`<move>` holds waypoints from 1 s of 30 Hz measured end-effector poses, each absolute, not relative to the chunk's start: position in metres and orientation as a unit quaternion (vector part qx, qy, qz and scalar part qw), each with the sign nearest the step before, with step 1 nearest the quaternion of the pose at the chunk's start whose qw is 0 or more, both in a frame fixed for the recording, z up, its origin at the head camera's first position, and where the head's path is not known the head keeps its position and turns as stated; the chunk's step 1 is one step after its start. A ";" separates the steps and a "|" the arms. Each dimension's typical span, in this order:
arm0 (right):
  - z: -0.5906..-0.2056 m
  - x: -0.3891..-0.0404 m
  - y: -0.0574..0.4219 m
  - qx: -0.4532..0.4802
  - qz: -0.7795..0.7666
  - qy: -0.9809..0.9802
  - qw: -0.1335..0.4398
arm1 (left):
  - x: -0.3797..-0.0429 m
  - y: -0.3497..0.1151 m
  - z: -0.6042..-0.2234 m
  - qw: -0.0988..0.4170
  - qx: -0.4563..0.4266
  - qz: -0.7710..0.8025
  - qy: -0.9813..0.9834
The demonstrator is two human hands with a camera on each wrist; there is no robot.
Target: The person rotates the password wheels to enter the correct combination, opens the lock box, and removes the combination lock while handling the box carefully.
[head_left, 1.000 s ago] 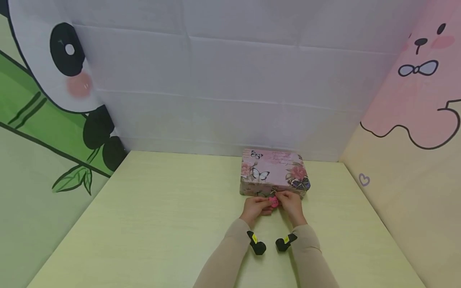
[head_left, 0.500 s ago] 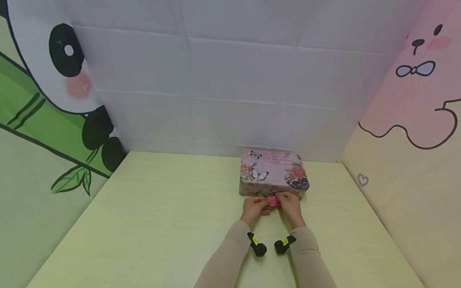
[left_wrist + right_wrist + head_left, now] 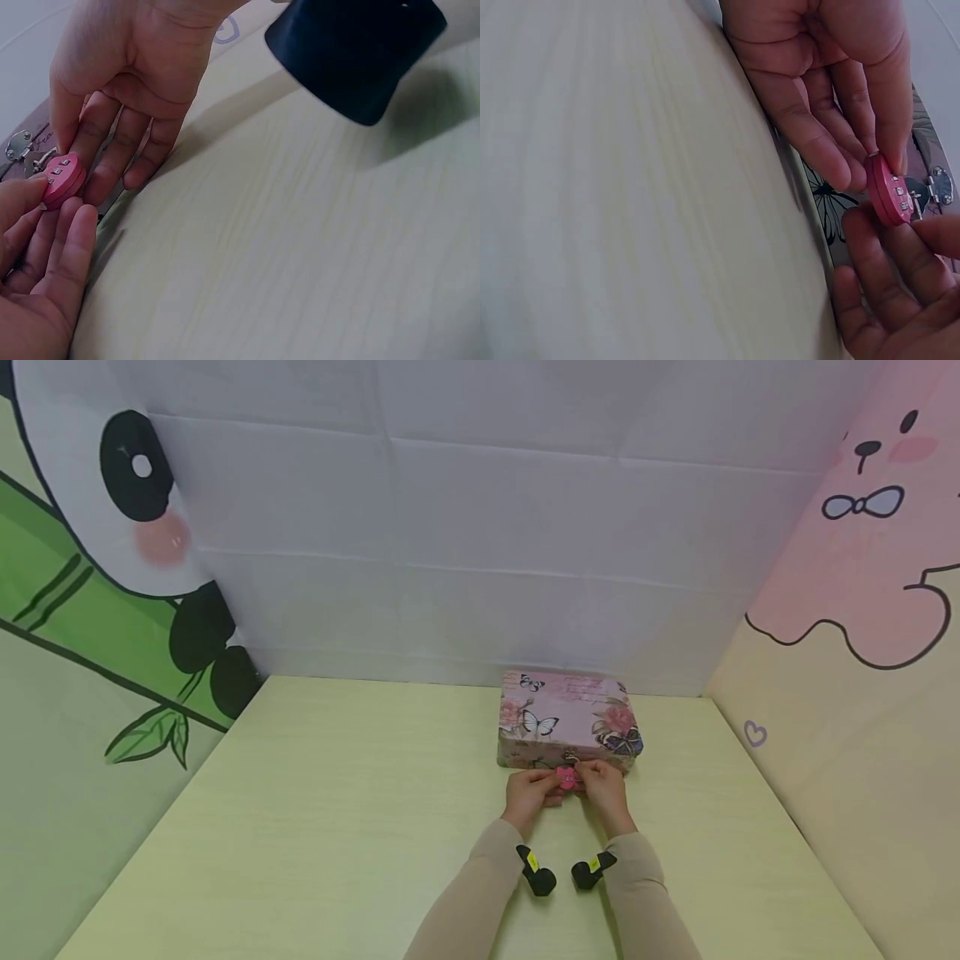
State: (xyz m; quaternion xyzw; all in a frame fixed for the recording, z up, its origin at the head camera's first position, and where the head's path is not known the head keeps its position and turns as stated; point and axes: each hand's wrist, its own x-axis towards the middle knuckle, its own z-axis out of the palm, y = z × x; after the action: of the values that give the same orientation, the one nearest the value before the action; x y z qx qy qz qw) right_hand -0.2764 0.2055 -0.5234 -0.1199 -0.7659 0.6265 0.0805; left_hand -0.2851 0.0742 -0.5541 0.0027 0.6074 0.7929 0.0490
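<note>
A pink combination padlock [image 3: 567, 778] is held up in front of a pink tin box [image 3: 570, 703] with butterflies and roses. My left hand [image 3: 529, 795] pinches its body from the left, thumb on the dial face in the left wrist view. From the other side my right hand [image 3: 606, 790] grips the padlock near its shackle, thumb and fingertips around that end. The padlock [image 3: 887, 193] has a row of small number dials, too small to read. Its shackle lies by the metal latch [image 3: 939, 184] on the box front; whether it passes through is hidden by fingers.
The pale yellow table [image 3: 360, 793] spreads around the arms, and the box stands near its back edge by a white wall sheet [image 3: 480, 527]. A black wrist camera [image 3: 538, 880] hangs under the left sleeve, another wrist camera [image 3: 587, 874] under the right.
The padlock has turned slightly in the fingers and shows more of its face. Both hands stay almost in place at the box front; the whole head view has shifted a little.
</note>
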 end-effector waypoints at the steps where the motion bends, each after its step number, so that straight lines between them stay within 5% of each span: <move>1: -0.523 -0.276 0.205 -0.120 0.628 -0.765 0.081 | -0.285 0.074 -0.554 0.049 0.002 0.792 0.608; 30: -0.525 -0.278 0.203 -0.140 0.599 -0.782 0.100 | -0.287 0.077 -0.552 0.034 -0.009 0.779 0.626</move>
State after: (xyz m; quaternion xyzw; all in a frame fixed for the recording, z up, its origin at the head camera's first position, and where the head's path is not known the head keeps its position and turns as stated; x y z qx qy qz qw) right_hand -0.2782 0.2030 -0.5251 -0.1400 -0.7820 0.5991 0.0997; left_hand -0.2866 0.0767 -0.5520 -0.0094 0.6261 0.7789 0.0337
